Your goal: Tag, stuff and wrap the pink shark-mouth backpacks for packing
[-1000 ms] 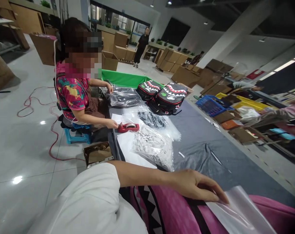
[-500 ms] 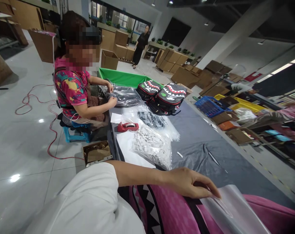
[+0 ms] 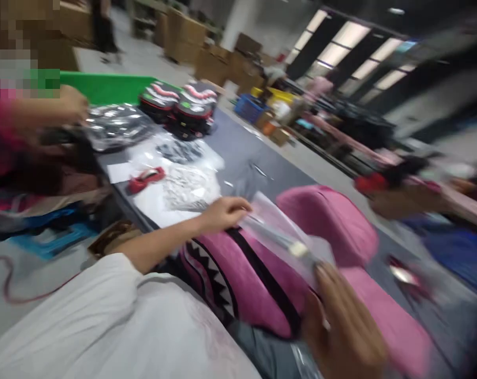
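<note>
A clear plastic bag [image 3: 277,231] stretches between my hands over a pink backpack [image 3: 257,263]. My left hand [image 3: 226,213] is closed in a pinch on the bag's far left corner. Blurred by motion, my right hand [image 3: 343,321] is at the bag's near right end, with fingers and thumb closed around its edge. A small pale patch shows on the bag between them. The backpack has black and white zigzag teeth and a black band, and it lies at the table's near edge against my body. More pink fabric [image 3: 333,221] lies just beyond it.
A red tape dispenser [image 3: 145,179], a bag of white pieces [image 3: 191,187] and black backpacks [image 3: 194,108] stand on the grey table [image 3: 238,142]. At left, a co-worker's arm [image 3: 44,110] reaches to black plastic-wrapped goods [image 3: 115,126]. A second tape dispenser [image 3: 406,273] lies right.
The view has swung right. My right hand has come into view at the bag's near end, and the bag is now stretched between both hands. The left hand keeps its pinch.
</note>
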Motion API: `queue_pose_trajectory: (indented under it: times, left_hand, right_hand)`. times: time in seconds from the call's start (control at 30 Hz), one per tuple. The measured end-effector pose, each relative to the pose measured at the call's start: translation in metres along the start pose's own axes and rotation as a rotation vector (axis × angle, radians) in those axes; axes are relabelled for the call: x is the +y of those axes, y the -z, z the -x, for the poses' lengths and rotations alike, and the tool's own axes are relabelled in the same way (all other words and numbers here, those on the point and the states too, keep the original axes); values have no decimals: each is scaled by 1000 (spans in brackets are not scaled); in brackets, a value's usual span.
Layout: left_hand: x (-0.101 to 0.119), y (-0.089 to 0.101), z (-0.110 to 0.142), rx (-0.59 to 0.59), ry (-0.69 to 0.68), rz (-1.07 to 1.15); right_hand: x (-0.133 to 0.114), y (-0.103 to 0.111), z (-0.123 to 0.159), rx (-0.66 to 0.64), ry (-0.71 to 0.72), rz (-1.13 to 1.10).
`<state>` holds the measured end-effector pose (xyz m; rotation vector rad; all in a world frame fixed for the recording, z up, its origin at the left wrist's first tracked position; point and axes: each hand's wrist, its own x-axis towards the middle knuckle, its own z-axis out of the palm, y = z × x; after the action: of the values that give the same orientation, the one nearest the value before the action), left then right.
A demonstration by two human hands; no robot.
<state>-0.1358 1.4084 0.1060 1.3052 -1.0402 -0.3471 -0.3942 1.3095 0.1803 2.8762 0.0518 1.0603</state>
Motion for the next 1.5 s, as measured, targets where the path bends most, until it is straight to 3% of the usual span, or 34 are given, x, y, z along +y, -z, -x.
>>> queue_pose_trajectory:
  times: [0.1,0.2,0.27,0.4,0.47,0.6,0.73,0.83,0.97,1.17,1.5]
  left_hand:
    - [5,12,-2,3,-88,-166]
    - [23,23,-2,148,-240,-487]
    - [39,23,-3,180,-367,-604]
    - [58,4,-13,-99,-666,-444]
    - [59,-9,-18,-187,-738,-361]
    - [55,-21,-26,-314,-753,-307]
    - [56,-16,-29,-378,-758,-369]
    - [60,-10,-30,-411,-767,-446]
    - [65,-6,-32,-479,-758,-565]
    - [68,-3,-32,-495,-756,-707]
    - [62,3,-36,-528,-703,-739]
  right_hand:
    - [-8,2,10,-7,9,134]
    - [-12,-1,4,-22,14,141]
    - [-14,-2,2,-29,14,137]
    - [-19,-1,1,-37,9,142]
    - [-21,1,1,-37,-3,137]
    - [-26,8,4,-3,-115,-7]
    - [-28,15,8,92,-390,-211]
    - [-25,17,7,154,-467,-223]
    - [-16,17,-3,122,-463,-134]
    - [-2,14,-8,30,-350,-69]
    - [4,15,-5,-17,-288,-25]
